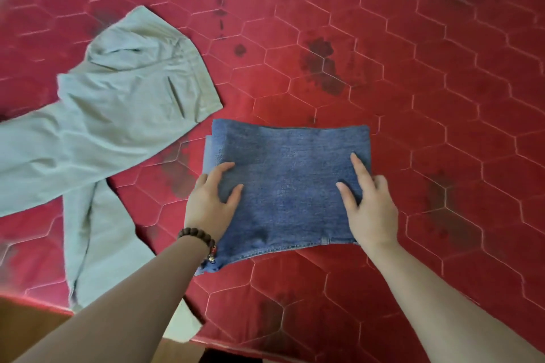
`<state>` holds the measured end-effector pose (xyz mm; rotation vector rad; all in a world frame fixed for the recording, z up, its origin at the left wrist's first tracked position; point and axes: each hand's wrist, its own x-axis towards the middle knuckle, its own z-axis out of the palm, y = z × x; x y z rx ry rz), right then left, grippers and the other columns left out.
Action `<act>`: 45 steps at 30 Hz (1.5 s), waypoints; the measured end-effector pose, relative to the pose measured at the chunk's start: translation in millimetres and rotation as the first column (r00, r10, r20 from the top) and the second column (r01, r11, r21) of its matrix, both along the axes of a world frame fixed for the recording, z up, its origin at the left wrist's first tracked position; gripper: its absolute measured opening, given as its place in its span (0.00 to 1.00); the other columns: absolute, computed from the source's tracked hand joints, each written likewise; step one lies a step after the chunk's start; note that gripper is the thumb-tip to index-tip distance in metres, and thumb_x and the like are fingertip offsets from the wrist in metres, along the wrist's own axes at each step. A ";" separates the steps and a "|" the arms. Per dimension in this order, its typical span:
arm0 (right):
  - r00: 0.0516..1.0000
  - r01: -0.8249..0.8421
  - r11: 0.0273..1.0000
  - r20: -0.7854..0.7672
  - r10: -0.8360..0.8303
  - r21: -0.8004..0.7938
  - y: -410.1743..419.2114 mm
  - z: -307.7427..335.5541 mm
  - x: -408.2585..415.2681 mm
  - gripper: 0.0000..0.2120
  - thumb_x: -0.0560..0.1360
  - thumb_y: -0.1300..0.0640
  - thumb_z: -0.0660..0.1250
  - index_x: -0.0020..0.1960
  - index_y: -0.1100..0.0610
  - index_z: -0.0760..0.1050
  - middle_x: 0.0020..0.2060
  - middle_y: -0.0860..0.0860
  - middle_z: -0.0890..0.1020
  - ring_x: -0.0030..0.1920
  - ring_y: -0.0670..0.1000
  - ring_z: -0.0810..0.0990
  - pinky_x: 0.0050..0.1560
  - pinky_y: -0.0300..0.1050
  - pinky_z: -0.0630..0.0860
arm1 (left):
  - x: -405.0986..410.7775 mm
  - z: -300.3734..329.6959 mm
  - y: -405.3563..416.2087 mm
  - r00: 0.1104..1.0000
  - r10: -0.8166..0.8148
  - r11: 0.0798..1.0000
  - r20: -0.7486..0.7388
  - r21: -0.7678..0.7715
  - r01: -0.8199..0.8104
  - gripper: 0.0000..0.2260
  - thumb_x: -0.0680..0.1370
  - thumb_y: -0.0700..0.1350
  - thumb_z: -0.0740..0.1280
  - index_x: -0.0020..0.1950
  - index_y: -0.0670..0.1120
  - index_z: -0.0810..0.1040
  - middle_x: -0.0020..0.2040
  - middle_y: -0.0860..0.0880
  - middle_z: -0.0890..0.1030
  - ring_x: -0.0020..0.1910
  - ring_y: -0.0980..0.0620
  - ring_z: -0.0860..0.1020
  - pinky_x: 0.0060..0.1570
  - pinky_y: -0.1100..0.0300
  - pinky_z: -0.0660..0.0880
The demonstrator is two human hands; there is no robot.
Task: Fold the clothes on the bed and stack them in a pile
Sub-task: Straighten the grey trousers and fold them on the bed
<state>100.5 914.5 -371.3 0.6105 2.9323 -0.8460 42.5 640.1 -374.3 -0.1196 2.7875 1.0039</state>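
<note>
A pair of blue jeans point(290, 183) lies folded into a compact rectangle on the red mattress point(427, 91), near its front edge. My left hand point(211, 203), with a bead bracelet on the wrist, rests on the left edge of the jeans, thumb and forefinger spread on the denim. On the right side of the jeans my right hand point(365, 200) lies flat, fingers straight. Pale green trousers point(97, 124) lie unfolded and rumpled to the left, one leg hanging over the mattress's front edge.
The red mattress has a hexagon quilt pattern with dark stains. Its front edge point(35, 300) runs along the bottom left, with a brown floor point(26, 333) beyond it. Bare mattress stretches behind and to the right of the jeans.
</note>
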 end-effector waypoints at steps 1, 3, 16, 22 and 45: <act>1.000 -0.009 1.000 0.021 0.009 0.007 -10.6 -7.1 -2.0 0.27 0.79 0.43 0.60 0.76 0.41 0.57 0.47 0.50 0.69 0.34 0.49 0.72 0.36 0.44 0.73 | 0.1 -7.3 -12.2 1.000 0.001 1.000 0.029 -0.009 -0.001 0.19 0.76 0.52 0.68 0.65 0.63 0.69 0.50 0.55 0.71 0.40 0.67 0.71 0.39 0.75 0.66; 0.994 -0.020 0.998 0.109 0.014 0.053 -24.6 -22.4 -3.0 0.28 0.79 0.43 0.59 0.77 0.40 0.55 0.49 0.53 0.70 0.40 0.52 0.74 0.43 0.51 0.78 | 2.7 -22.8 -30.5 0.989 -0.032 0.996 0.144 -0.073 0.043 0.21 0.76 0.53 0.67 0.68 0.62 0.67 0.52 0.52 0.69 0.43 0.59 0.72 0.45 0.61 0.75; 0.960 0.038 0.951 0.275 0.050 -0.305 -4.0 -45.9 -15.4 0.34 0.76 0.40 0.63 0.71 0.24 0.44 0.55 0.55 0.76 0.44 0.50 0.77 0.49 0.44 0.74 | -19.8 -30.0 -29.7 0.959 0.028 0.983 0.283 0.166 -0.077 0.13 0.75 0.43 0.71 0.54 0.58 0.74 0.52 0.49 0.78 0.41 0.47 0.79 0.39 0.54 0.78; 0.986 0.063 0.923 0.169 0.002 -0.380 40.5 -29.9 -12.9 0.30 0.79 0.47 0.64 0.74 0.30 0.54 0.63 0.55 0.73 0.57 0.51 0.73 0.65 0.50 0.71 | -25.5 -9.5 22.4 0.987 -0.035 0.975 0.158 0.222 -0.001 0.15 0.74 0.39 0.69 0.52 0.57 0.73 0.51 0.51 0.78 0.42 0.51 0.77 0.39 0.61 0.73; 0.884 -0.458 0.807 0.289 0.367 0.374 131.9 -71.2 -14.8 0.34 0.78 0.36 0.50 0.79 0.51 0.54 0.79 0.50 0.52 0.79 0.53 0.45 0.74 0.67 0.45 | -27.2 -68.5 276.1 0.688 -0.708 0.487 0.163 -0.593 0.641 0.34 0.79 0.62 0.44 0.79 0.45 0.41 0.79 0.42 0.39 0.78 0.44 0.38 0.75 0.42 0.38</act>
